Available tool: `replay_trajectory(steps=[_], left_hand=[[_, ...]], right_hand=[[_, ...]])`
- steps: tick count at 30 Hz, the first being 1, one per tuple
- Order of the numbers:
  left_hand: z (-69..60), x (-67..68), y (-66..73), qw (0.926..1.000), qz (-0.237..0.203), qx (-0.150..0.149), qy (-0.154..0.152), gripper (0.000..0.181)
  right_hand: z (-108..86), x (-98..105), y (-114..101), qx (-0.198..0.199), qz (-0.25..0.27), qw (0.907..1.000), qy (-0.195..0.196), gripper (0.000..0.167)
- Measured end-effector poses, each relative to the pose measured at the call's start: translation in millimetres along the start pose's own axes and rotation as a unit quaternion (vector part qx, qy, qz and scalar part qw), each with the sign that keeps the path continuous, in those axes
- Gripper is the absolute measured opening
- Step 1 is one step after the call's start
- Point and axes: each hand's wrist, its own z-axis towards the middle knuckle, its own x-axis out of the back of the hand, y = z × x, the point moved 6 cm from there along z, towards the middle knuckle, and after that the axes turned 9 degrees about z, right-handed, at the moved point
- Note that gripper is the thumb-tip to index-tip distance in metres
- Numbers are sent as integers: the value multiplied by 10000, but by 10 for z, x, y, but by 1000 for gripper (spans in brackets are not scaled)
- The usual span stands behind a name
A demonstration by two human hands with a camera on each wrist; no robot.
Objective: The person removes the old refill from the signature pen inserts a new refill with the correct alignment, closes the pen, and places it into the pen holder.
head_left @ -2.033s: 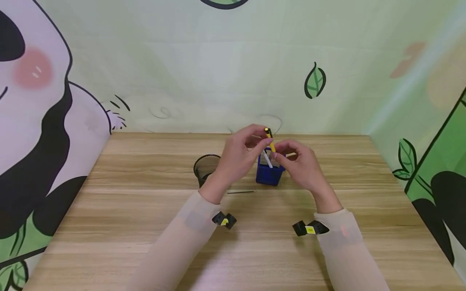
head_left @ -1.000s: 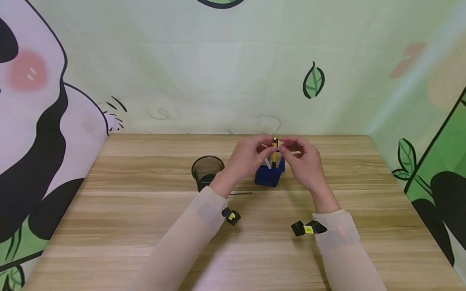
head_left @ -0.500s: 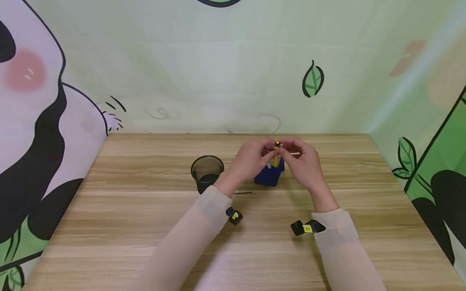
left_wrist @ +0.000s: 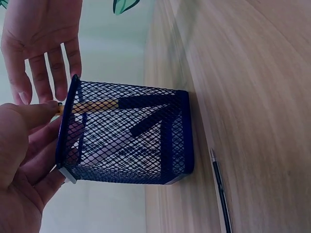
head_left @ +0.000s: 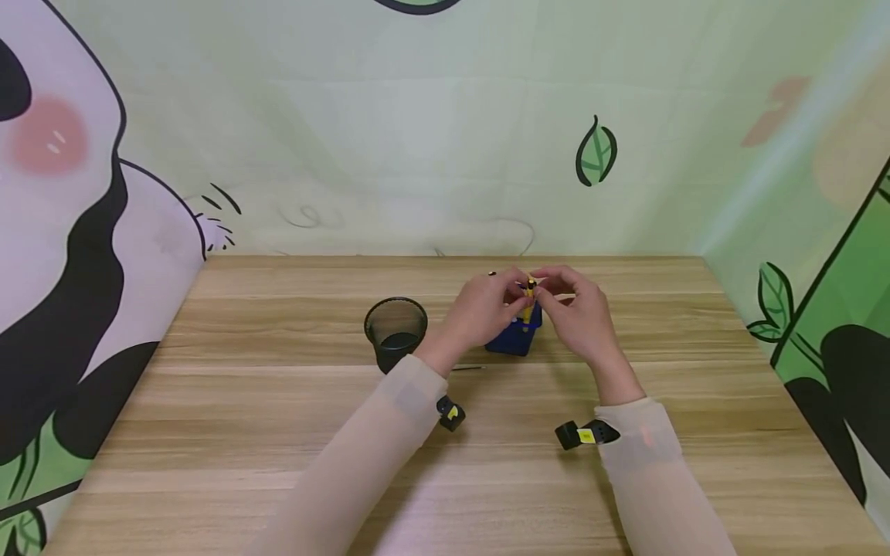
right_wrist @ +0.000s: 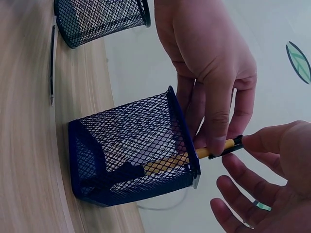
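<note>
A yellow pen (right_wrist: 204,153) with a black clip and black grip stands in the blue mesh pen holder (head_left: 511,342), its upper end above the rim. My left hand (head_left: 480,309) pinches the barrel near the rim, its thumb (right_wrist: 217,138) on the yellow part. At the pen's clip end, my right hand (head_left: 580,316) pinches it with thumb and index finger, the other fingers spread loosely. A white pen (left_wrist: 114,145) with a dark grip leans inside the same holder; in the head view it is mostly hidden behind my left hand.
To the left of the holder stands a round black mesh cup (head_left: 385,357). A thin dark pen refill (left_wrist: 221,189) with a metal tip lies on the wooden table (head_left: 514,494) in front of the holder. A printed cloth wall (head_left: 417,154) rises behind the table.
The yellow pen has gone down from above the holder into it, with both hands lowering around it. My left hand has shifted right, baring more of the black cup and covering the white pen.
</note>
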Motion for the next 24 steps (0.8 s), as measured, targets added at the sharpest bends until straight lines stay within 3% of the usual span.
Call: replay_trajectory(steps=[12,17,24], left_hand=[[-3,-19,24,9996,267,61,18,48],[-9,-6,13,9992,366,51,124,43],[-30,11,-12,9997,107,24,218,33]], right_hand=[[-6,16,36,-66,-27,10000,-29,28],[-11,24,35,-35,-11,10000,-6,27],[-13,33,31,-61,45,10000,-20,27]])
